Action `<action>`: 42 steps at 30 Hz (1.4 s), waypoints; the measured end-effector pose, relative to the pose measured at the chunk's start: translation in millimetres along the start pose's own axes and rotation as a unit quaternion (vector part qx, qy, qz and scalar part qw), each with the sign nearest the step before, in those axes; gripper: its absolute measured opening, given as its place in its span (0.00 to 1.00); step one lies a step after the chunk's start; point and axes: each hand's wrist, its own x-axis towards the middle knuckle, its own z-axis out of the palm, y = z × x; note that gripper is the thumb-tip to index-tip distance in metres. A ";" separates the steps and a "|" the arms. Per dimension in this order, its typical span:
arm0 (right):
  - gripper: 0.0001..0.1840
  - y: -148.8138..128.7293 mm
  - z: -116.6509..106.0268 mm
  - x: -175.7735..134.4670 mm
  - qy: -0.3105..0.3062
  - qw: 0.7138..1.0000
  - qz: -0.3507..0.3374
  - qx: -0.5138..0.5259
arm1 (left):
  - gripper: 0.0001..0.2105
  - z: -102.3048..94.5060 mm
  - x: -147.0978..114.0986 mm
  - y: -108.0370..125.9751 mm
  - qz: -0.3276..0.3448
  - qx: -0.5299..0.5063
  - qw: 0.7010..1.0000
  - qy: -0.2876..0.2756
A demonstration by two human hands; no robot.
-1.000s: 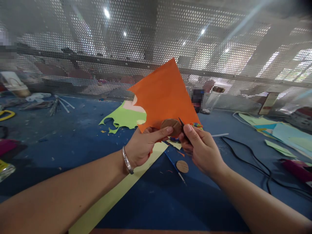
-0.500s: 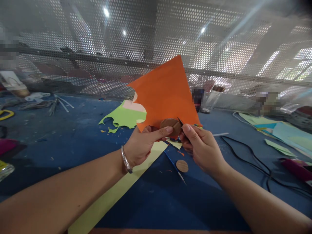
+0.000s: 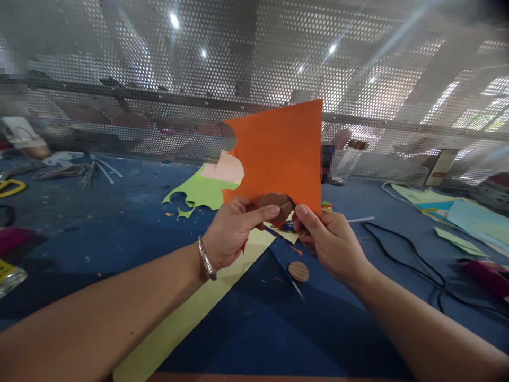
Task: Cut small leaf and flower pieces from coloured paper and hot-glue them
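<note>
My left hand [image 3: 234,231] pinches an orange paper sheet [image 3: 282,154] with a round wooden disc [image 3: 274,204] flat against its lower edge, the thumb on the disc. The sheet's left side has curved cut-outs. Close by on the right, my right hand [image 3: 328,239] is closed on dark scissors [image 3: 293,202] at the disc's right edge; the fingers and paper hide most of them. Under the hands, a second wooden disc [image 3: 298,271] lies on the blue table beside a thin blue-handled tool [image 3: 283,265] with a pale pointed end.
A long pale yellow strip [image 3: 191,318] runs beneath my left arm. Behind it lies cut green paper [image 3: 199,188]. At right are a black cable [image 3: 405,254], stacked paper sheets [image 3: 473,217] and a magenta object [image 3: 485,276]. A perforated metal screen [image 3: 238,69] stands behind.
The orange sheet and disc have turned clockwise, so the sheet's top corner now sits farther right. The scissors' blades have shifted, with a dark blade now lower, below the disc. Both hands stay close together.
</note>
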 end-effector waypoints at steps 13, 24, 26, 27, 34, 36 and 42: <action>0.28 2.3 4.3 2.9 -0.028 0.998 0.049 0.039 | 0.10 -9.9 9.9 -6.4 0.030 0.022 0.995 0.093; 0.29 0.5 3.9 3.3 -0.027 0.995 0.083 0.051 | 0.19 -24.6 14.0 -15.6 0.096 0.156 0.975 0.127; 0.29 -0.4 3.7 3.8 -0.032 0.994 0.089 0.048 | 0.19 -23.6 13.1 -14.9 0.099 0.158 0.975 0.120; 0.29 -0.9 3.7 4.0 -0.035 0.994 0.093 0.044 | 0.18 -22.7 12.6 -14.4 0.100 0.154 0.976 0.113; 0.31 -2.1 3.5 4.3 -0.032 0.995 0.090 0.019 | 0.11 -21.0 13.6 -16.1 0.107 0.134 0.981 0.096; 0.31 -0.7 3.1 4.3 -0.032 0.995 0.088 0.021 | 0.10 -21.6 14.1 -17.4 0.110 0.125 0.983 0.081; 0.30 0.5 1.9 4.4 -0.033 0.995 0.091 0.031 | 0.10 -16.8 10.4 -16.5 0.056 0.113 0.991 0.038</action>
